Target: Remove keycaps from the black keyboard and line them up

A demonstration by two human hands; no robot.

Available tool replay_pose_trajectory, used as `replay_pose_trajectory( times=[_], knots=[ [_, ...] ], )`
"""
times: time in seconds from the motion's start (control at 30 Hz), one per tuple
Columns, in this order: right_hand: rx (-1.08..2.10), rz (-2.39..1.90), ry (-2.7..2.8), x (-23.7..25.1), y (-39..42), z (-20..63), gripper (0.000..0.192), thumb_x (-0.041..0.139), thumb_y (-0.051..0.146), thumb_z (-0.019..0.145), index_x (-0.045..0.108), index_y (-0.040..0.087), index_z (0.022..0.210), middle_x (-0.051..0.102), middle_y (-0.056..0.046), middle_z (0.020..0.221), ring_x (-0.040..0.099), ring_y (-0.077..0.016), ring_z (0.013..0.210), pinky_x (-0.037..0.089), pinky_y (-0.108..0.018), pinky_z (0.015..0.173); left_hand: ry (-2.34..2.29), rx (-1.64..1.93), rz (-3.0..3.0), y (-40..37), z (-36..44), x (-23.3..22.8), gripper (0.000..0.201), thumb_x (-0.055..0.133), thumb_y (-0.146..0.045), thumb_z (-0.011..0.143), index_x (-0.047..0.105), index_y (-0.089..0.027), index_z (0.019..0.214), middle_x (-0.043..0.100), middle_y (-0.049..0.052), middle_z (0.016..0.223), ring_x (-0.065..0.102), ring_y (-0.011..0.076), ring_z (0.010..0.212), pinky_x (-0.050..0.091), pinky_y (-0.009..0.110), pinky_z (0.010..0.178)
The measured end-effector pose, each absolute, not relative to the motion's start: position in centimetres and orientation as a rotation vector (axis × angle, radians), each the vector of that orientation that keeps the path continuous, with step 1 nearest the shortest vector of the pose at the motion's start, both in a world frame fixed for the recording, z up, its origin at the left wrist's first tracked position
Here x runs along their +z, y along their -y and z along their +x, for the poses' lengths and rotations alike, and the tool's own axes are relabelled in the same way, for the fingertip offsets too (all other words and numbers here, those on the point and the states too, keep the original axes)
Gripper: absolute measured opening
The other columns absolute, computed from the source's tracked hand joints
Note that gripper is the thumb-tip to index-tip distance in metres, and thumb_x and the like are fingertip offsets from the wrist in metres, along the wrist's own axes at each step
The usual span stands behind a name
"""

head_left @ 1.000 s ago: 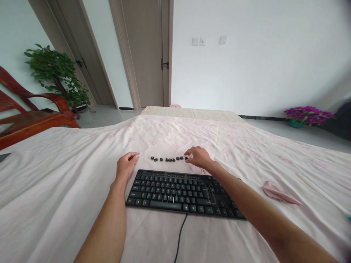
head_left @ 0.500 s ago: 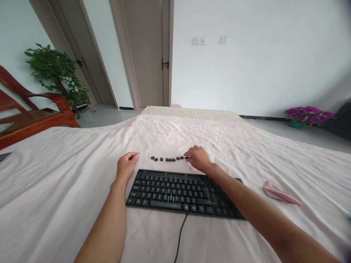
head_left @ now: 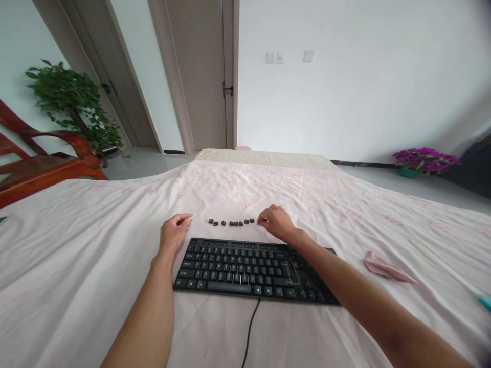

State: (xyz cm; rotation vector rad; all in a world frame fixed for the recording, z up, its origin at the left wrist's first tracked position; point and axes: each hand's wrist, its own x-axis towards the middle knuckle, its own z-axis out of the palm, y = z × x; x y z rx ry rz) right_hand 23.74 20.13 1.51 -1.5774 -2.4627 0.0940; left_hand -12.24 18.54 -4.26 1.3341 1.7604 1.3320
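Observation:
A black keyboard (head_left: pixel 230 287) lies on the pink bedsheet in front of me, several of its upper-row keys off. Beyond it, several loose black keycaps (head_left: pixel 236 224) form an uneven row. My right hand (head_left: pixel 279 223) is at the row's right end, thumb and fingers pinched around a dark keycap (head_left: pixel 264 220) that is mostly hidden. My left hand (head_left: pixel 173 232) rests on the sheet left of the row, its fingers drawn together, and nothing shows in them. A thin bent wire loop (head_left: pixel 298 276) lies over the keyboard's right part, partly behind my right forearm.
The keyboard's cable (head_left: pixel 250 327) runs toward me over the sheet (head_left: pixel 215 337). A folded pink cloth (head_left: pixel 387 267) lies to the right, with a teal item (head_left: pixel 485 302) at the far right edge. Beyond stand a wooden chair (head_left: pixel 76 148), a plant (head_left: pixel 69 97) and purple flowers (head_left: pixel 425 159).
The whole view has shifted slightly, so the keyboard and keycaps appear a little farther left. My right hand has edged right relative to the row, its fingers still at the end keycap.

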Motion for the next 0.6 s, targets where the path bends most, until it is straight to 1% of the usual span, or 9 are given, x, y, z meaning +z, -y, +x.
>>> replay_pose_trajectory(
  times=[0.07,0.17,0.37,0.53,0.6],
  knots=[
    [0.103,-1.589,2.467,1.48,-20.08,23.77,0.014,0.062,0.018,0.083,0.075,0.025,0.084,0.073,-0.003,0.090,0.058,-0.0228,0.097,0.038,-0.033,0.087,-1.764,1.323,1.353,-18.52,-12.27,-4.31,0.035,0.065,-0.042,0.074,0.074,-0.020,0.099,0.074,0.006,0.086,0.069,0.0211,0.080,0.053,0.029,0.073],
    [0.118,-1.593,2.462,1.38,-20.08,23.87,0.011,0.065,0.018,0.080,0.072,0.024,0.086,0.073,-0.002,0.090,0.059,-0.0224,0.096,0.039,-0.032,0.085,-1.765,1.322,1.357,-18.52,-12.29,-4.39,0.035,0.065,-0.042,0.074,0.074,-0.020,0.099,0.074,0.006,0.085,0.069,0.0208,0.079,0.053,0.029,0.073],
    [0.124,-1.528,2.401,1.01,-20.43,23.95,0.016,0.063,0.015,0.081,0.069,0.022,0.095,0.072,-0.003,0.090,0.061,-0.0187,0.092,0.040,-0.029,0.085,-1.762,1.330,1.335,-18.65,-12.27,-4.45,0.035,0.065,-0.041,0.073,0.074,-0.019,0.098,0.075,0.007,0.087,0.069,0.0204,0.077,0.053,0.029,0.073],
    [0.137,-1.505,2.389,0.76,-20.86,23.43,0.022,0.062,0.015,0.082,0.069,0.023,0.101,0.072,-0.002,0.095,0.062,-0.0187,0.092,0.042,-0.028,0.083,-1.768,1.319,1.368,-18.66,-12.37,-4.53,0.035,0.065,-0.042,0.074,0.074,-0.020,0.099,0.074,0.006,0.085,0.069,0.0206,0.077,0.053,0.030,0.073],
    [0.188,-1.505,2.392,0.66,-21.02,23.34,0.024,0.062,0.016,0.083,0.069,0.024,0.105,0.073,-0.002,0.096,0.063,-0.0187,0.093,0.043,-0.028,0.084,-1.769,1.313,1.382,-18.63,-12.41,-4.56,0.034,0.064,-0.042,0.075,0.074,-0.020,0.099,0.074,0.006,0.086,0.069,0.0208,0.078,0.053,0.030,0.073]
  ],
)
